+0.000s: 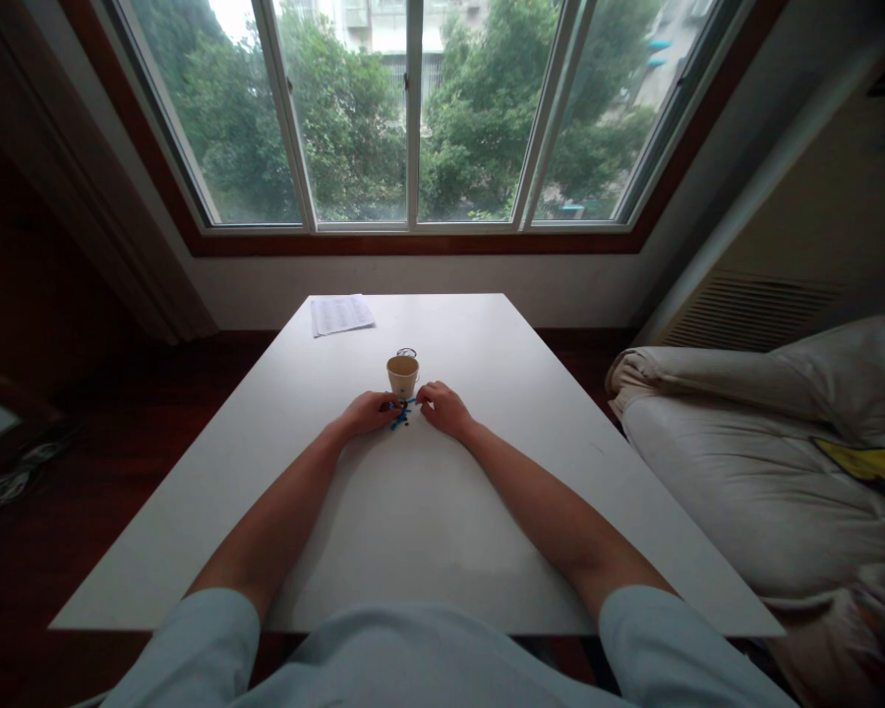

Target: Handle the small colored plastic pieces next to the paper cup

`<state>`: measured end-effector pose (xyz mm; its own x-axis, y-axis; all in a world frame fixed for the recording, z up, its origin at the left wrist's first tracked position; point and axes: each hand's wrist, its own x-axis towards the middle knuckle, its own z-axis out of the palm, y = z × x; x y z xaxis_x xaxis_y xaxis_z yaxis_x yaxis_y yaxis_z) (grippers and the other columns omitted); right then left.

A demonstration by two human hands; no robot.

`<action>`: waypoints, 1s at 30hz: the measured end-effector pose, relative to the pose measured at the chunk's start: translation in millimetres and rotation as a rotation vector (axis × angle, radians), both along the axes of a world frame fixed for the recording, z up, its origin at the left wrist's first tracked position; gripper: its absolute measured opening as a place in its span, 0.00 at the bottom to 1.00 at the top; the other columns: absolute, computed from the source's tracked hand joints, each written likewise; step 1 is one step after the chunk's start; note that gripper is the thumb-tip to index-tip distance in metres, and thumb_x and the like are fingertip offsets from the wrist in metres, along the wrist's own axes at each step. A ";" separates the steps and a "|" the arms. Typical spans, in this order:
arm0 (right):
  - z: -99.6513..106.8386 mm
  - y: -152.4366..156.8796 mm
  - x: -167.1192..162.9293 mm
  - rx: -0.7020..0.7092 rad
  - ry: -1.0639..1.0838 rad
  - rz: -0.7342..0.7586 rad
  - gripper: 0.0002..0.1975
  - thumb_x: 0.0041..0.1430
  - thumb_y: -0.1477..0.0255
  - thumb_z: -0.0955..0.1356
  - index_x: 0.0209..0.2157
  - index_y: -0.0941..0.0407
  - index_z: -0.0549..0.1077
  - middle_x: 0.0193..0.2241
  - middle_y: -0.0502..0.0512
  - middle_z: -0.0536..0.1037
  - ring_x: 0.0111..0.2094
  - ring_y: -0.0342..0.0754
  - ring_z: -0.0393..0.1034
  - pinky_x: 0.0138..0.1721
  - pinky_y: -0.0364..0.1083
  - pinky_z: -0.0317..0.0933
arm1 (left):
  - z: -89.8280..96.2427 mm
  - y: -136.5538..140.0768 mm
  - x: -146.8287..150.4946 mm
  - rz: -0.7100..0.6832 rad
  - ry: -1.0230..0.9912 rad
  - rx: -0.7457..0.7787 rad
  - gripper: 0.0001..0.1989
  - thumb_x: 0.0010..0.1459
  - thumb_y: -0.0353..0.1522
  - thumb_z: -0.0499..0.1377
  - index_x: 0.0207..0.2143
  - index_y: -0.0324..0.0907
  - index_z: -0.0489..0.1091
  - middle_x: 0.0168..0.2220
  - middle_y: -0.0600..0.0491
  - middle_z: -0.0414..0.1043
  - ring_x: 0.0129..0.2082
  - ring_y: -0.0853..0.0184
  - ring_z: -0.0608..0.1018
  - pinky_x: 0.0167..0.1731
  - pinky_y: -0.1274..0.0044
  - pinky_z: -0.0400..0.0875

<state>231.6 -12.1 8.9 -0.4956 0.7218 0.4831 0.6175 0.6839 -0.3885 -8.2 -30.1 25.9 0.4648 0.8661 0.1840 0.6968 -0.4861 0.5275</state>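
Observation:
Several small blue and dark pieces (399, 421) lie close together on the white table (428, 531), just in front of a beige cup (402, 376). From the left, my left hand (371, 412) rests on the table with its fingers closed at the edge of these pieces. Opposite it, my right hand (444, 407) has its fingers curled together, and a thin blue piece reaches to its fingertips. What kind of pieces they are is too small to tell. The cup stands upright between and slightly beyond both hands.
Behind the cup lies a thin dark looped item (406, 351). Printed sheets of paper (341, 315) are at the table's far left corner. A pale sofa (708, 472) stands to the right, with a yellow and black item (866, 464) on it. A window (413, 128) is beyond.

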 end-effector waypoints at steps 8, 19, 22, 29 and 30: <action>-3.9 9.9 6.9 -0.082 -0.017 0.084 0.13 0.49 0.82 0.65 0.34 0.55 0.76 0.38 0.55 0.73 0.43 0.48 0.63 0.47 0.46 0.59 | 1.4 0.0 0.0 -0.004 0.018 0.005 0.12 0.56 0.36 0.59 0.39 0.44 0.78 0.23 0.58 0.67 0.23 0.72 0.65 0.27 0.80 0.56; -1.1 15.4 15.4 -0.139 0.014 0.167 0.13 0.47 0.80 0.65 0.34 0.56 0.78 0.37 0.55 0.73 0.42 0.47 0.64 0.47 0.44 0.60 | -3.6 3.6 -0.5 -0.008 0.012 0.028 0.12 0.58 0.36 0.57 0.39 0.44 0.78 0.26 0.56 0.71 0.25 0.71 0.67 0.28 0.80 0.56; -1.0 18.4 20.0 -0.169 0.049 0.117 0.13 0.47 0.80 0.64 0.33 0.57 0.77 0.35 0.54 0.73 0.37 0.44 0.64 0.41 0.42 0.60 | -4.3 4.4 -0.6 0.001 0.021 0.030 0.12 0.57 0.36 0.57 0.38 0.43 0.78 0.25 0.56 0.71 0.25 0.71 0.67 0.27 0.80 0.56; 0.3 23.4 29.6 -0.200 0.054 0.038 0.12 0.48 0.78 0.62 0.31 0.58 0.76 0.27 0.49 0.73 0.29 0.41 0.61 0.33 0.40 0.55 | -3.3 3.9 0.0 0.010 0.009 0.041 0.11 0.56 0.36 0.57 0.37 0.43 0.78 0.27 0.55 0.73 0.26 0.70 0.69 0.29 0.80 0.59; 1.0 22.8 29.8 -0.198 0.043 0.041 0.12 0.49 0.78 0.62 0.31 0.58 0.76 0.27 0.49 0.73 0.29 0.41 0.62 0.32 0.40 0.54 | -3.1 3.7 0.0 0.015 0.003 0.044 0.11 0.56 0.36 0.57 0.37 0.43 0.78 0.28 0.54 0.73 0.27 0.70 0.69 0.29 0.80 0.59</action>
